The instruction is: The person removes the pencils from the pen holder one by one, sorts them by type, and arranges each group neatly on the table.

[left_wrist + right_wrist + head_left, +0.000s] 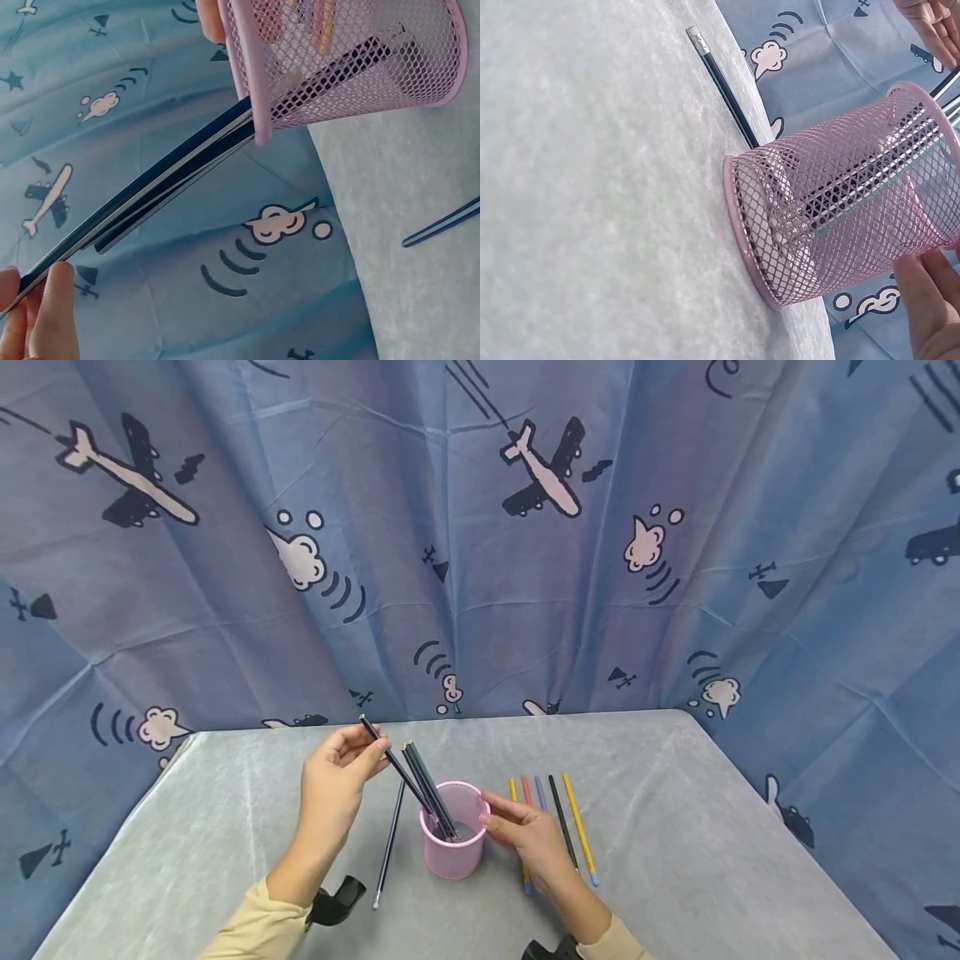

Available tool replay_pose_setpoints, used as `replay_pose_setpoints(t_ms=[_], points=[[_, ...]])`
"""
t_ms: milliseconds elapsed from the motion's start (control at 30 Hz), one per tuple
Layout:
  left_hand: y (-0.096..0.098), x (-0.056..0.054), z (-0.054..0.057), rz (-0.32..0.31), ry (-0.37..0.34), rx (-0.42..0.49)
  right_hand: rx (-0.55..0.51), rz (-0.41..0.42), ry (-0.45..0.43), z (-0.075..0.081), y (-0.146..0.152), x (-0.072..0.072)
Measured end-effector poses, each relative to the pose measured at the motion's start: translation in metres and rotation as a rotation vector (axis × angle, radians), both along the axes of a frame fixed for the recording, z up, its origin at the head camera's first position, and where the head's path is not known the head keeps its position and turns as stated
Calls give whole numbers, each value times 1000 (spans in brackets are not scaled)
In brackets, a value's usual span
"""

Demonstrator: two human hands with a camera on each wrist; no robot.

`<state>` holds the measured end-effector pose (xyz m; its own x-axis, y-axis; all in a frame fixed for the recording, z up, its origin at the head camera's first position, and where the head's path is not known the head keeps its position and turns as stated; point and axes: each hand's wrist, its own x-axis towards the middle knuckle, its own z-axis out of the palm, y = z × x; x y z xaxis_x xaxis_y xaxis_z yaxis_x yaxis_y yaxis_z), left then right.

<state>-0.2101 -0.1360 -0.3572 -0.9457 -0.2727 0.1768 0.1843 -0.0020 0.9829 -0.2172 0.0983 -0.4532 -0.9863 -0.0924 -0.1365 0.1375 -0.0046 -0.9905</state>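
Observation:
A pink mesh pencil cup (453, 860) stands upright on the table. My left hand (330, 789) pinches a dark pencil (392, 761) near its upper end between thumb and fingers. That pencil slants down into the cup, beside a few other dark pencils (422, 777) leaning on the rim. On the cup's right side, my right hand (536, 843) holds the rim between thumb and fingers. Through the mesh in the right wrist view, the eraser ends of the pencils (840, 196) show near the cup's bottom. Another dark pencil (388, 847) lies on the table left of the cup.
Right of the cup lie several pencils in a row, among them a yellow one (581, 827), a black one (561, 817) and a red one (527, 789); the right hand partly covers some. A blue curtain (480, 568) with airplane prints hangs behind the grey-covered table (712, 860).

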Motion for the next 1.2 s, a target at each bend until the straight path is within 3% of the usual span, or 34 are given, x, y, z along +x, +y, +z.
replay_pose_setpoints(t_ms=[667,1200], points=[[-5,6,19,39,154,109,-1,1,4,0,1,1],[-20,6,23,30,121,103,0,-5,7,-2,1,0]])
